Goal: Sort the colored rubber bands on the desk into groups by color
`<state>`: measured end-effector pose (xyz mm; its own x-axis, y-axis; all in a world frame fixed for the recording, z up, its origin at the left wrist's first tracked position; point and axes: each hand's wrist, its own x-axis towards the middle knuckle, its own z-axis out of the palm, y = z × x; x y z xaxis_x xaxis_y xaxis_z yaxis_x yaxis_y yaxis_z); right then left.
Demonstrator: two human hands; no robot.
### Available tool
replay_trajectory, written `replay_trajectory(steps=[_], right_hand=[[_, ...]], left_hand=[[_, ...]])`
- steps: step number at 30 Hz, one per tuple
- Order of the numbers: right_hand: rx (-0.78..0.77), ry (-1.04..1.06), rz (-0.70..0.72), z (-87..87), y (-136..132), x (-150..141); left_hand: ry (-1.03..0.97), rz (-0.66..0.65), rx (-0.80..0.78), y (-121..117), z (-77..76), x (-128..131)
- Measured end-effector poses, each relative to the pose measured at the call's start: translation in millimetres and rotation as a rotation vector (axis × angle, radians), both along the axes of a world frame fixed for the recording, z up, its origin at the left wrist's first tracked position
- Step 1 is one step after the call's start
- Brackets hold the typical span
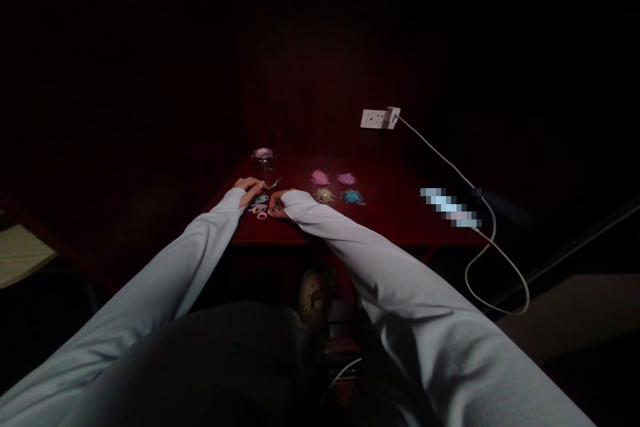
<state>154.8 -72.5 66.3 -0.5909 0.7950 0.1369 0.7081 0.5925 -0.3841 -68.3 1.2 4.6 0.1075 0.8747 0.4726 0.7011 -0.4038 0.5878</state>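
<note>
My left hand [249, 188] rests on the dark red table [390, 220], fingers curled beside a thin green hook-like tool [273, 183]. My right hand [278, 203] is pinched together at a small heap of coloured loops [259, 204] between the two hands; what it pinches is too small to make out. Both arms wear pale long sleeves. Whether the left hand holds the green tool is unclear.
Four little piles of bands lie further right: pink [320, 177], purple [347, 179], yellow [325, 195], blue [353, 197]. A small clear jar [263, 157] stands behind. A wall socket [373, 119] with a charger feeds a white cable [493, 233] past the table's right edge. The surroundings are dark.
</note>
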Motion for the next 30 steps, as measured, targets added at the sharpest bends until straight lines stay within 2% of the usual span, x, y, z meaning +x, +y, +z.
replay_trajectory(steps=[5,14,23,27,30], right_hand=[[0.131,-0.104,0.011,-4.8,-9,-1],[0.178,-0.125,-0.024,-1.4,-6,13],[0.211,-0.053,0.012,-21.0,-7,-1],[0.234,0.012,-0.011,-10.6,-8,3],[0.239,0.088,-0.116,6.6,-1,21]], left_hand=[[-0.005,-0.020,0.002,0,0.2,0],[0.004,-0.037,0.015,-9,4.2,2],[0.014,-0.020,0.005,-3,-0.5,-1],[0.017,-0.018,-0.007,-4,0.3,-1],[0.019,-0.052,0.011,-10,2.4,-2]])
